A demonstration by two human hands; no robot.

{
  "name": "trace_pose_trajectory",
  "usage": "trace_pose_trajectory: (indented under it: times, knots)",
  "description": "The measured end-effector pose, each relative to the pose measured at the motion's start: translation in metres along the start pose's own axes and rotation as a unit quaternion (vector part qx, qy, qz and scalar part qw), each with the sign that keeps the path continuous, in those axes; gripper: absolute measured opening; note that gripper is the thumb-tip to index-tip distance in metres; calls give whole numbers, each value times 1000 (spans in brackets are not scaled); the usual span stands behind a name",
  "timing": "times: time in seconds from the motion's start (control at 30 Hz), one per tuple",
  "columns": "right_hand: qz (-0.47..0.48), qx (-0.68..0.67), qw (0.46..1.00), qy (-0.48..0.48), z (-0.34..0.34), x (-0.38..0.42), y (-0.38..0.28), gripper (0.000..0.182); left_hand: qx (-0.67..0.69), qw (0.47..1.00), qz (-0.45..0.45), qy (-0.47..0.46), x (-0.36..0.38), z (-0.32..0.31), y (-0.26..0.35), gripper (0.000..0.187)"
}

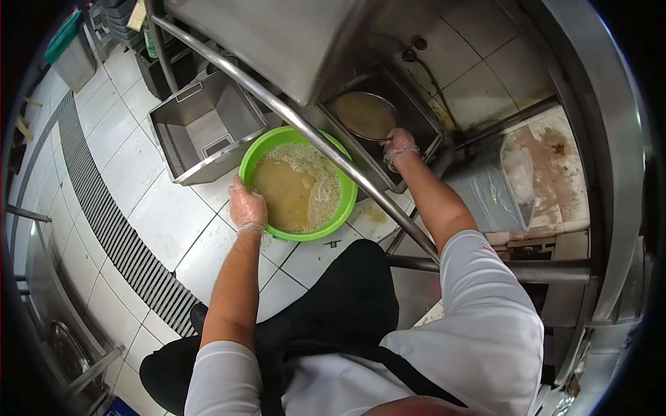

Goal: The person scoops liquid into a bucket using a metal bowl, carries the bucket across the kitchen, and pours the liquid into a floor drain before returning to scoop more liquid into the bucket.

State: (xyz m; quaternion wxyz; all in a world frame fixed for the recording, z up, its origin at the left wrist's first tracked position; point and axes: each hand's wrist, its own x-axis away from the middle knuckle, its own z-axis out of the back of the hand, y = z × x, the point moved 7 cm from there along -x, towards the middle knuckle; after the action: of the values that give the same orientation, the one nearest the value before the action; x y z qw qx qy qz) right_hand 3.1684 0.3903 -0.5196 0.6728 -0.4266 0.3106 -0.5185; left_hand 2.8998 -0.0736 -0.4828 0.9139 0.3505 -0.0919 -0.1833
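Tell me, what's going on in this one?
The person's gloved left hand is on the rim of a green tub of cloudy, frothy liquid. The gloved right hand holds the edge of a round, metal-rimmed vessel, which sits in or over a dark rectangular container. Beside the tub is an open metal bin.

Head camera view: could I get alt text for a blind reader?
A gloved left hand grips a green basin of murky, foamy liquid; the gloved right hand holds a round, rimmed utensil at a dark rectangular container. White floor tiles lie below.
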Motion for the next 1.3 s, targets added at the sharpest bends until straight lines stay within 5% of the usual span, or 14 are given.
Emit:
trace_pose_trajectory:
  times: [0.07,0.47,1.0,1.07,1.3]
  knots:
    - [-223,-290,931,18,-1,56,-46,8,6,1000,-2,-3,1,2,3,48]
    - [-217,-322,913,122,45,112,-107,4,29,999,0,-15,2,4,3,47]
    - [-85,-257,961,62,91,140,-155,5,41,998,9,-46,0,-1,-3,51]
    - [-25,-163,985,47,90,147,-170,3,50,998,9,-46,1,1,-3,51]
    - [-70,-177,978,85,90,164,-184,6,53,998,4,-38,-1,-3,-6,52]
